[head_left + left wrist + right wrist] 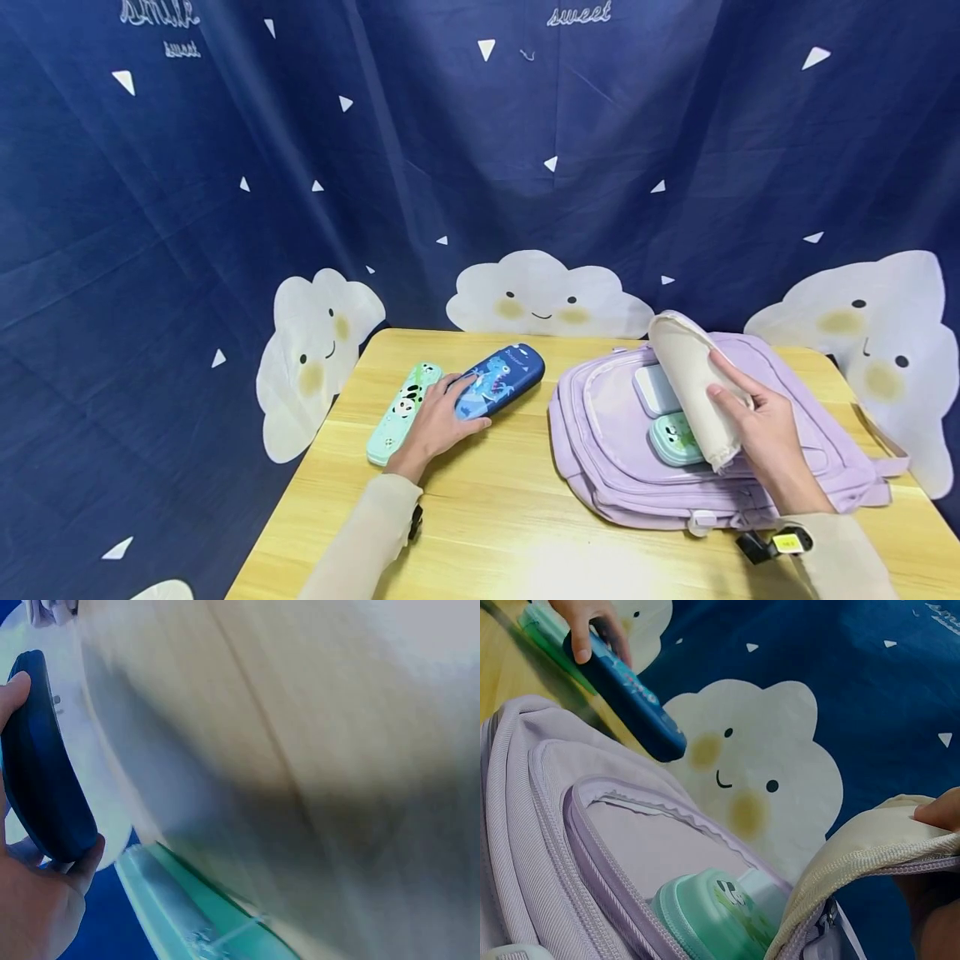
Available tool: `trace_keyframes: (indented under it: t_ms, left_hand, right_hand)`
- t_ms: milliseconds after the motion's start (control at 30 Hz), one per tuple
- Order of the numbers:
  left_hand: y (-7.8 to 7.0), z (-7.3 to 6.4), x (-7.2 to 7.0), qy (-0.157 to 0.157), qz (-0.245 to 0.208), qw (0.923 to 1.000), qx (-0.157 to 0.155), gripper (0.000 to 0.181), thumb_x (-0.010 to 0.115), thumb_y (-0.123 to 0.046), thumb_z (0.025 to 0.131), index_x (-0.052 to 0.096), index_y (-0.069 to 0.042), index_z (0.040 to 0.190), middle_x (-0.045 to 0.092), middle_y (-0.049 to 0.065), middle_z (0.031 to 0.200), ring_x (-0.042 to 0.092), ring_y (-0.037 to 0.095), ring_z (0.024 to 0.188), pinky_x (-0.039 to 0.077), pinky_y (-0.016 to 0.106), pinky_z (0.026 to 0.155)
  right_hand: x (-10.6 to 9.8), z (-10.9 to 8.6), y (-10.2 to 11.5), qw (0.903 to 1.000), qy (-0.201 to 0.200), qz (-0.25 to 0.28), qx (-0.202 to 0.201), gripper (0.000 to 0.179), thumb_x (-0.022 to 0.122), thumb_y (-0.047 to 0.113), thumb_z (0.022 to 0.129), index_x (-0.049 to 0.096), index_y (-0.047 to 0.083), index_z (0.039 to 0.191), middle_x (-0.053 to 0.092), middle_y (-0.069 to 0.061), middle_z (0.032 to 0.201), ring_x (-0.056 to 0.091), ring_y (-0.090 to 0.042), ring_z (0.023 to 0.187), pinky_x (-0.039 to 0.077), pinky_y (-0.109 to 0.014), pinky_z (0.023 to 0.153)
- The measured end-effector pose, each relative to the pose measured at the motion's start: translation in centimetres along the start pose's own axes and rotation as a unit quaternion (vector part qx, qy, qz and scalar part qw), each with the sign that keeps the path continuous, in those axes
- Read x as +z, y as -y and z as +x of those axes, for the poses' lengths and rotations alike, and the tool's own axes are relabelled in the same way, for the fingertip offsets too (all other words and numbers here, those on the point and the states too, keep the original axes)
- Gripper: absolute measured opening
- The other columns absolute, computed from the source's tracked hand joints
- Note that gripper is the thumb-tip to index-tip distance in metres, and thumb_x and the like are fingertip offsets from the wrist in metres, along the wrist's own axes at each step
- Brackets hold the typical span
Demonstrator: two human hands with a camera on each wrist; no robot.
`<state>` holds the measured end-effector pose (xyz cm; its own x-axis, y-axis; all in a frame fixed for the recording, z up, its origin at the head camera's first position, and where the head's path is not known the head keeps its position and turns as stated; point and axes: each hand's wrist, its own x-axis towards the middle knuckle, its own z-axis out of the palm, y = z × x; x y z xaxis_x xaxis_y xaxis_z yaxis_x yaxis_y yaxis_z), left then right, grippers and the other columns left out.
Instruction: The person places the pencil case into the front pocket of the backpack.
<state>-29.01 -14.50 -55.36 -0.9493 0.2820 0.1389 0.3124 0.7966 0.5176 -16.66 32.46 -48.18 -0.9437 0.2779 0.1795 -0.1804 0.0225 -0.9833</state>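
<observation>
My left hand grips a dark blue pencil case with a dinosaur print, thumb on one side and fingers on the other. In the left wrist view the case is held over the wooden table. Beside that hand lies a mint green pencil case with pandas. My right hand pinches the cream-lined flap of a lilac backpack and holds it raised. Inside the opened front pocket sit a small green zipped case and a pale box, both partly covered by the flap.
The backpack lies flat on the right of the wooden table, its strap reaching toward the right edge. Behind the table hangs a navy curtain with clouds and white triangles.
</observation>
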Motion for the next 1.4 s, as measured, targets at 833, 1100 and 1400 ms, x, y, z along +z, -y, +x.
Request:
trace_keyframes:
  t_ms: [833,1100,1400]
  left_hand:
    - [-6.5,1.0,0.1,0.068,-0.002,0.9926,0.101,0.092,0.083,-0.069,0.084,0.049,-0.04,0.164,0.042,0.004,0.172,0.043,0.033,0.153,0.046,0.059,0.119]
    - [-8.4,1.2,0.7,0.083,0.002,0.9875,0.134,0.09,0.085,-0.066,0.085,0.049,-0.041,0.164,0.042,0.004,0.172,0.043,0.034,0.154,0.047,0.061,0.12]
    - [-11.0,1.7,1.7,0.103,-0.001,0.9811,0.164,0.091,0.083,-0.069,0.084,0.047,-0.045,0.164,0.042,0.0,0.173,0.043,0.026,0.153,0.048,0.055,0.119]
  right_hand:
    - [-0.2,-0.2,0.4,0.9995,0.006,0.032,0.005,0.055,0.074,0.012,0.105,0.057,0.016,0.158,0.06,0.026,0.152,0.056,0.011,0.123,0.057,-0.008,0.087]
    - [-0.3,-0.1,0.3,0.9997,0.003,0.022,0.007,0.056,0.074,0.013,0.105,0.057,0.017,0.158,0.059,0.025,0.154,0.056,0.011,0.123,0.058,-0.009,0.086]
    - [-0.3,-0.1,0.3,0.9995,0.008,0.031,0.004,0.056,0.074,0.011,0.105,0.057,0.016,0.158,0.061,0.027,0.152,0.056,0.011,0.123,0.058,-0.009,0.086]
